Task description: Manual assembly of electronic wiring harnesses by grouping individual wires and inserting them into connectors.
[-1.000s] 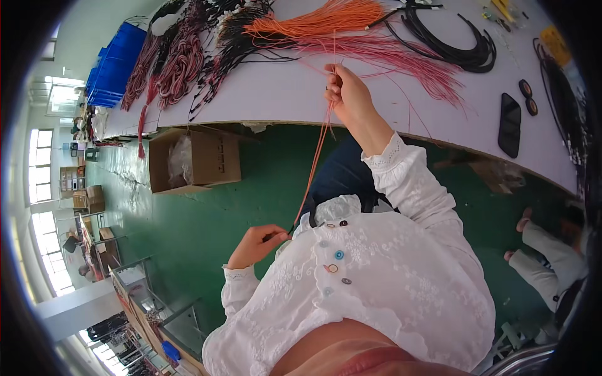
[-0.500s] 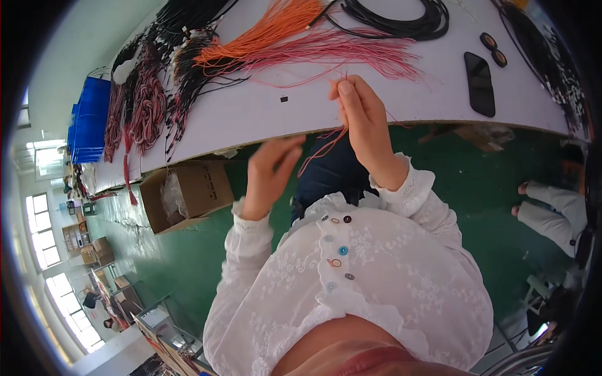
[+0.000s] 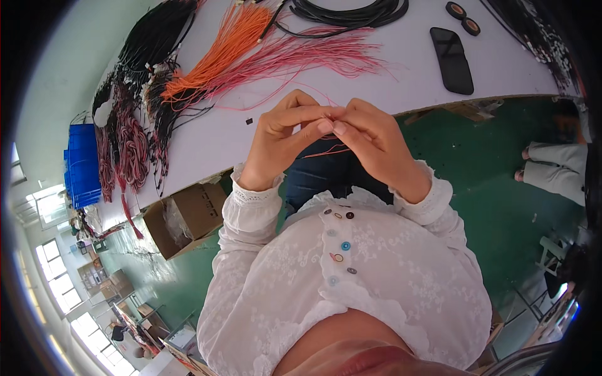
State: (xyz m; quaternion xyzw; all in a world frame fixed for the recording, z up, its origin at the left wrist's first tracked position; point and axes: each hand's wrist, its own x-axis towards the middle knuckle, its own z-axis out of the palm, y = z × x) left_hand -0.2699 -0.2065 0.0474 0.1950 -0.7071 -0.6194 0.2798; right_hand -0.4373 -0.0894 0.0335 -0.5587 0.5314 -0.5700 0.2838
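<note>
Centre frame, left hand and right hand meeting fingertip to fingertip, both pinching thin red wires trailing below, level left-right, above white table edge.

White table, long, running from lower left to upper right. On it: black wire bundles at the far left end, red-and-black harnesses beside them, an orange wire bundle, a fanned pink wire bundle, a coiled black cable, a flat black phone, two small black tape rolls.
</note>
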